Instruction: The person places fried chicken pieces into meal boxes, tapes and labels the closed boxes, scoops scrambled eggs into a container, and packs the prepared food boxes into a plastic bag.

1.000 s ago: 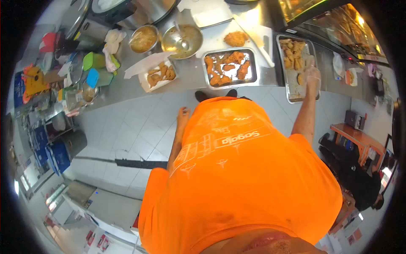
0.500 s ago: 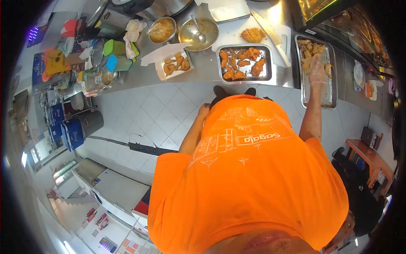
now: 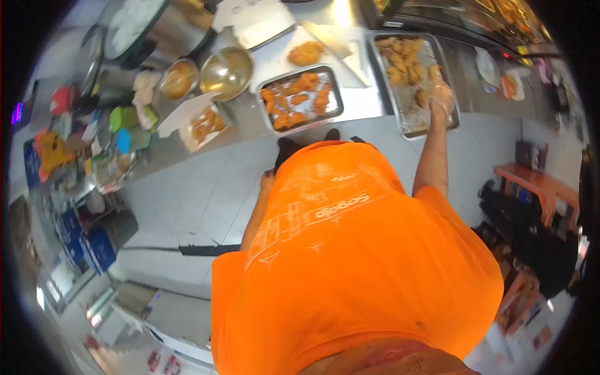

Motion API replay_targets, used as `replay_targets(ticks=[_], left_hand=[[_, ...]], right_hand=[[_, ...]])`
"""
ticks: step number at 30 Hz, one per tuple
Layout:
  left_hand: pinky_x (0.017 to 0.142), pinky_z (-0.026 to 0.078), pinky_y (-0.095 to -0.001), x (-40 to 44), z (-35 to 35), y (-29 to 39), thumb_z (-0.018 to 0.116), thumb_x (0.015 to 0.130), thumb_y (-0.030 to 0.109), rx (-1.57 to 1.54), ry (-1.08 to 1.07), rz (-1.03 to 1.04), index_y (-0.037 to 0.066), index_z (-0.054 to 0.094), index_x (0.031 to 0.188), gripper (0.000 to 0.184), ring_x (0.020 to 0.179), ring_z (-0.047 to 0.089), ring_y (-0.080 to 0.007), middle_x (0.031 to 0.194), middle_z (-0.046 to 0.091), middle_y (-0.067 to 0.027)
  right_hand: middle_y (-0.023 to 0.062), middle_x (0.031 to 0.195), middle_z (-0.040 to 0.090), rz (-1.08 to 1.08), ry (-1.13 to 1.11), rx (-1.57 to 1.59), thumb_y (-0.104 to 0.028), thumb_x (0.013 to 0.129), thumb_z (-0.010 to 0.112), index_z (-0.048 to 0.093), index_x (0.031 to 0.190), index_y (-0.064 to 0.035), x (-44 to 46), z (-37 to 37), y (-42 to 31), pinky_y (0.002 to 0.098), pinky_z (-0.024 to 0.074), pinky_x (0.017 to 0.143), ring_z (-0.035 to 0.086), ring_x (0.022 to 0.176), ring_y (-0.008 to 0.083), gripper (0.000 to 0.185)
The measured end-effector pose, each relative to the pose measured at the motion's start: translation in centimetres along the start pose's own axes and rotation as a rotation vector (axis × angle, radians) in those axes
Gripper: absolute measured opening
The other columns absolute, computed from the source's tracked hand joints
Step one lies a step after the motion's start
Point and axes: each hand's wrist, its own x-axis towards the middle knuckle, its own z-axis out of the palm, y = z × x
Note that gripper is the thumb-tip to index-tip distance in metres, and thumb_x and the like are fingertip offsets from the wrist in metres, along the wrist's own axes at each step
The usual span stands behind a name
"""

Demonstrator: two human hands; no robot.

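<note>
My right hand (image 3: 441, 98), in a clear plastic glove, is over the right side of a long metal tray (image 3: 402, 119). Its fingers are closed on a piece of fried chicken (image 3: 435, 72). More fried pieces (image 3: 400, 59) lie heaped at the tray's far end, and a small piece sits beside the hand. My left hand (image 3: 267, 180) hangs low beside the orange shirt, its fingers too blurred to read. Darker fried chicken (image 3: 289, 119) fills a shorter tray (image 3: 340, 106) on the counter.
An open carton (image 3: 188, 137) of fried pieces stands left of the shorter tray. Behind are a metal bowl (image 3: 226, 74), a smaller bowl of sauce (image 3: 180, 79), a large knife (image 3: 328, 40) on a white board and a breaded piece (image 3: 306, 54). A person in black (image 3: 544, 250) is at far right.
The view has swung, shifting the counter leftward. My right hand has moved off the heaped chicken to the tray's right side, with a piece now showing at its fingertips. My left hand stays low.
</note>
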Motion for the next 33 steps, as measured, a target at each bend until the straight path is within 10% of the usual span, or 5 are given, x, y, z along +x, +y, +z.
replay_targets(ticks=[5,21,26,29,33], left_hand=[[0.091,0.05,-0.0393,-0.2,-3.6,4.8,0.055,0.095,0.045,-0.481,0.007,-0.456,0.005,0.066,0.121,0.048,0.107,0.066,-0.0334,0.109,0.071,-0.0207],[0.096,0.049,-0.0393,-0.1,-8.0,8.7,0.055,0.094,0.037,-0.286,0.019,-0.466,0.005,0.066,0.119,0.043,0.11,0.065,-0.0333,0.114,0.07,-0.0192],[0.095,0.049,-0.04,-2.1,-8.4,9.4,0.054,0.094,0.039,-0.35,0.151,-0.535,0.004,0.066,0.119,0.045,0.11,0.065,-0.0342,0.114,0.07,-0.0202],[0.095,0.049,-0.0407,-3.8,-8.8,9.8,0.055,0.093,0.042,-0.336,0.209,-0.686,0.004,0.067,0.118,0.047,0.11,0.065,-0.0353,0.115,0.069,-0.0218],[0.094,0.05,-0.0406,-4.6,-5.2,4.7,0.057,0.092,0.045,-0.341,0.04,-0.73,0.005,0.066,0.118,0.049,0.111,0.064,-0.0346,0.117,0.068,-0.0217]], right_hand=[[0.0182,0.1,0.072,0.101,-0.268,-0.054,-0.016,0.08,0.062,0.076,0.104,-0.015,0.9,-1.4,4.3,0.0419,0.0529,0.088,0.069,0.096,0.0348,0.029],[0.0173,0.113,0.07,0.178,-0.396,-0.196,-0.058,0.082,0.064,0.072,0.113,-0.0148,0.0,3.0,-5.8,0.0474,0.0526,0.09,0.067,0.106,0.0354,0.054],[0.0158,0.11,0.071,0.271,-0.371,-0.159,-0.052,0.083,0.065,0.071,0.113,-0.0076,0.7,1.6,-8.3,0.0459,0.0539,0.083,0.068,0.099,0.0355,0.054],[0.0122,0.101,0.073,0.244,-0.375,0.349,-0.046,0.087,0.064,0.071,0.107,-0.0027,0.7,6.6,-3.3,0.0424,0.0532,0.076,0.069,0.088,0.0296,0.048],[0.0022,0.088,0.069,0.733,-0.599,1.21,-0.047,0.092,0.06,0.069,0.1,-0.0084,-2.3,6.1,-10.2,0.0326,0.0428,0.061,0.057,0.069,0.0145,0.04]])
